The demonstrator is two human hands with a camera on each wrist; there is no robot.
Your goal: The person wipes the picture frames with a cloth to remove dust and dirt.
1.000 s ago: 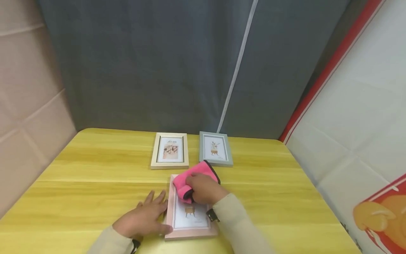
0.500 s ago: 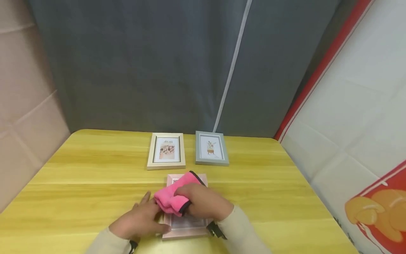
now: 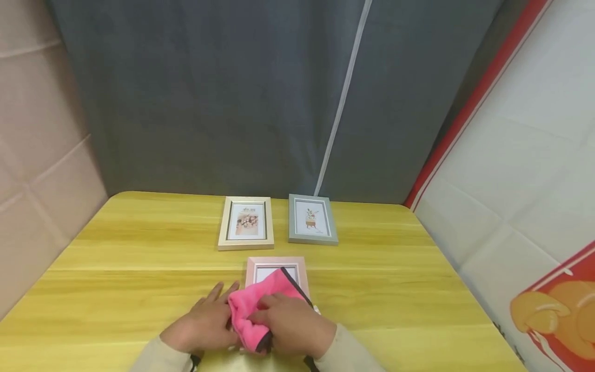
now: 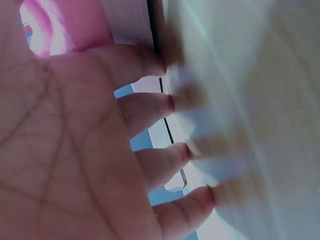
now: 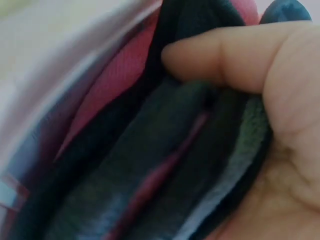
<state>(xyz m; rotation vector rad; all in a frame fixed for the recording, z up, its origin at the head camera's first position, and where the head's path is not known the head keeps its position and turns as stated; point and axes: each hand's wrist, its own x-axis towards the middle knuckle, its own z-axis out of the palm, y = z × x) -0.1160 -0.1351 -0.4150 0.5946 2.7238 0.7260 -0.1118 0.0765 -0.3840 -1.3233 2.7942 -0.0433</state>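
A pink photo frame (image 3: 253, 264) lies flat at the near middle of the table, its lower part covered by a folded pink cloth (image 3: 246, 305) with black edging. My right hand (image 3: 295, 323) grips the bunched cloth and presses it on the frame; in the right wrist view its fingers dig into the cloth's dark folds (image 5: 150, 135). My left hand (image 3: 204, 320) rests at the frame's left side, fingers spread. Seen from the left wrist, the fingertips (image 4: 177, 150) touch the table, with the cloth (image 4: 82, 25) close by the hand.
Two more photo frames lie flat farther back: a gold one (image 3: 223, 227) on the left and a grey-blue one (image 3: 293, 227) on the right. A dark grey curtain (image 3: 209, 103) hangs behind the yellow wooden table (image 3: 139, 248). Pale cloth walls flank both sides.
The right hand has wiped the cloth from the pink frame's upper part down and left to its lower part, uncovering the top edge. The left hand stays at the frame's left side.
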